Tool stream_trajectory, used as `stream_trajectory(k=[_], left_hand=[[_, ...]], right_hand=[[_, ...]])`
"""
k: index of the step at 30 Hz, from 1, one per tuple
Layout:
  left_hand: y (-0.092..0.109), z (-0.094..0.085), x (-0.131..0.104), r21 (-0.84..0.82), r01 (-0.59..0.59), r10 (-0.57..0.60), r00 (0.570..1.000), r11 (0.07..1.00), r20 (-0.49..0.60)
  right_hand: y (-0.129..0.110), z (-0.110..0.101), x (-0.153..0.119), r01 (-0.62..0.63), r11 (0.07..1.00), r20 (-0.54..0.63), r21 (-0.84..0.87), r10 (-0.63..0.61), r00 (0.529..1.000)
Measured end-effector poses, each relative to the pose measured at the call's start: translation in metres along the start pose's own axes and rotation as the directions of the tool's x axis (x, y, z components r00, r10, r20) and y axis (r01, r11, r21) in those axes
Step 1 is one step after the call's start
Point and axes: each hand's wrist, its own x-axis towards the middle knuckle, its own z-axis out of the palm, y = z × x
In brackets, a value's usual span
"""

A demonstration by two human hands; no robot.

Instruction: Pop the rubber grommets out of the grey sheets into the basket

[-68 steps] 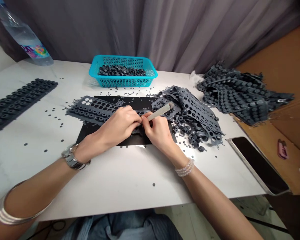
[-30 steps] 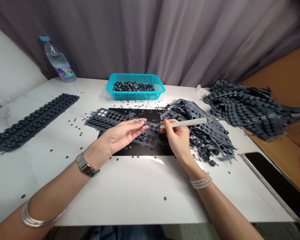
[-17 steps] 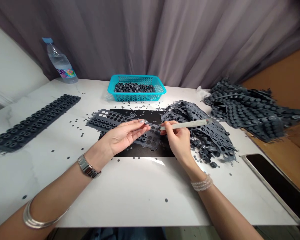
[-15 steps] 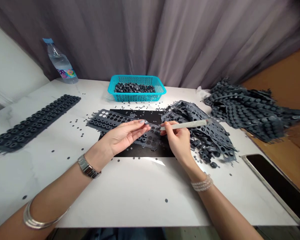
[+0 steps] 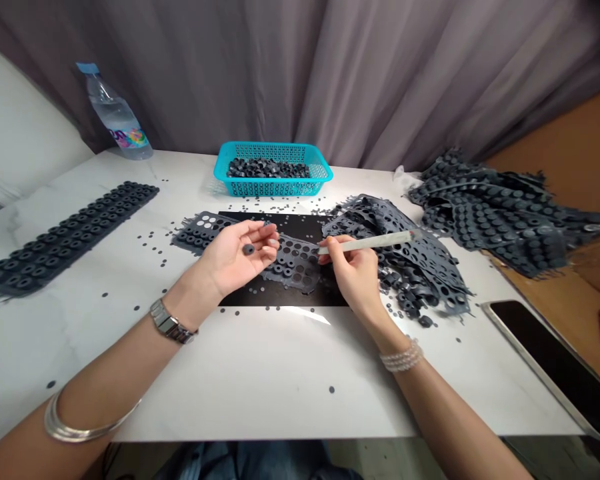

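The left hand point(image 5: 230, 263), palm up with fingers loosely curled, bears one plug point(image 5: 249, 249); the right hand point(image 5: 354, 270) pinches one tool point(image 5: 380, 240) near one strip point(image 5: 300, 261), contact hard to tell. One basket point(image 5: 275, 187) stands behind.

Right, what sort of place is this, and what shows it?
Probably a handwork station: a pale stick in the right hand, a basket of dark parts and a studded strip on a table.
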Motion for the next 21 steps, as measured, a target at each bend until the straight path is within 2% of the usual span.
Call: stream_trajectory(k=[2, 3, 4, 5, 7, 9, 10, 12, 16, 21], left_hand=[[-0.002, -0.002, 0.001, 0.192, -0.062, 0.058, 0.998, 0.979, 0.026], [-0.005, -0.003, 0.001, 0.344, -0.115, 0.107, 0.993, 0.932, 0.041], [-0.007, -0.004, 0.001, 0.51, -0.182, 0.174, 0.983, 0.841, 0.062], [-0.01, -0.005, 0.002, 0.666, -0.249, 0.248, 0.964, 0.703, 0.099], [-0.015, -0.008, 0.004, 0.872, -0.352, 0.361, 0.905, 0.339, 0.225], [-0.018, -0.009, 0.005, 0.917, -0.4, 0.387, 0.845, -0.002, 0.369], [-0.02, -0.01, 0.006, 0.904, -0.407, 0.376, 0.823, -0.133, 0.426], [-0.021, -0.01, 0.008, 0.865, -0.396, 0.346, 0.8, -0.307, 0.489], [-0.022, -0.008, 0.009, 0.81, -0.379, 0.25, 0.817, -0.447, 0.52], [-0.021, -0.005, 0.01, 0.775, -0.372, 0.177, 0.836, -0.512, 0.519]], right_hand=[[0.002, 0.001, 0.0, 0.005, 1.0, 0.043, 0.015, -0.006, 0.999], [0.003, 0.002, 0.0, 0.009, 1.0, 0.069, 0.018, -0.01, 0.998], [0.003, 0.003, 0.0, 0.012, 1.0, 0.096, 0.018, -0.013, 0.995], [0.004, 0.004, 0.0, 0.014, 1.0, 0.123, 0.014, -0.016, 0.992], [0.004, 0.006, 0.0, 0.018, 1.0, 0.165, 0.0, -0.018, 0.986], [0.003, 0.008, 0.0, 0.023, 1.0, 0.197, -0.013, -0.02, 0.98], [0.001, 0.008, -0.001, 0.028, 0.999, 0.21, -0.02, -0.023, 0.978], [-0.001, 0.009, -0.002, 0.041, 0.999, 0.226, -0.035, -0.032, 0.974], [-0.003, 0.01, -0.003, 0.075, 0.993, 0.242, -0.092, -0.051, 0.969], [-0.002, 0.012, -0.002, 0.115, 0.984, 0.247, -0.136, -0.079, 0.966]])
